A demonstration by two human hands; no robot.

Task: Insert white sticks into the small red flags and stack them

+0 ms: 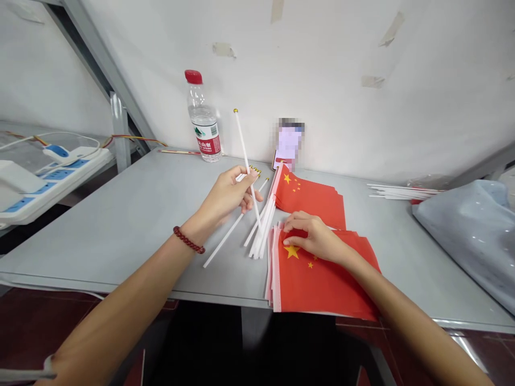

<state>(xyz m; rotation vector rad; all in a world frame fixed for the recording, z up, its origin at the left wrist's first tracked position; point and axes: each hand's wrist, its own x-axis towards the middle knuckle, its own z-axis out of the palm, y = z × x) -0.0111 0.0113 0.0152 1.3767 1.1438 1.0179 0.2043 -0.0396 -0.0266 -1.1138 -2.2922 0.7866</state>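
My left hand [235, 190] is closed on a white flag stick [242, 134], which stands tilted with its gold-tipped end up. Below and beside it, several loose white sticks with gold tips, one of them a long stick [223, 240], lie on the table. My right hand [311, 233] rests on the stack of red flags [322, 289], with thumb and fingers bent at the upper left corner of the top flag. Behind that hand lie red flags fixed to white sticks [311, 198], gathered in a pile. Part of my left fingertips is hidden behind the stick.
A water bottle [205, 128] with a red cap stands against the wall, and a phone [288, 142] leans there too. On the grey table [120, 225], more white sticks [402, 192] lie by a plastic bag [475, 230] at right. A power strip [60, 182] is at left.
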